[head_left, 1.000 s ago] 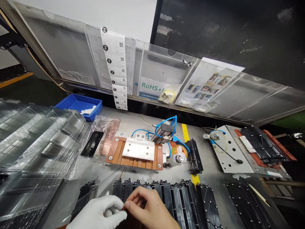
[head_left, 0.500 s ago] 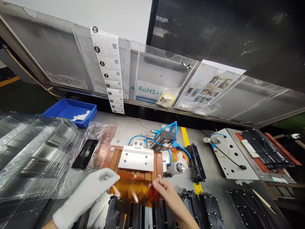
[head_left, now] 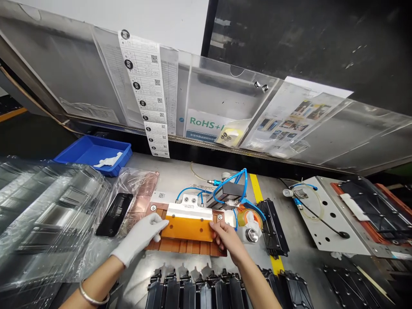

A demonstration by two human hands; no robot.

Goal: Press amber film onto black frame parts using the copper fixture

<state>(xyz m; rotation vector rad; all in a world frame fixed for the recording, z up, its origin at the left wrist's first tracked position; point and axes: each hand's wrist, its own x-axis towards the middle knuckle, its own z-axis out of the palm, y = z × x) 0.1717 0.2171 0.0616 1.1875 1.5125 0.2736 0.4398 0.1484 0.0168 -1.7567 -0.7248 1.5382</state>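
An amber film sheet [head_left: 187,228] lies flat on the white plate of the brown fixture [head_left: 186,246] at the middle of the bench. My left hand [head_left: 141,236], in a white glove, pinches the sheet's left edge. My bare right hand [head_left: 225,238] pinches its right edge. Both hands press the sheet down onto the plate. Blue air hoses [head_left: 236,181] and a black cylinder sit just behind the fixture.
A row of black parts [head_left: 193,292] stands along the near edge. Clear plastic trays [head_left: 48,214] are piled at the left, with a black phone-like part [head_left: 115,208] and a blue bin [head_left: 93,152] beyond. A tape roll [head_left: 249,216] and a second fixture [head_left: 337,214] lie to the right.
Both hands rose from the black parts at the near edge, carried the amber sheet forward and laid it flat on the fixture's plate.
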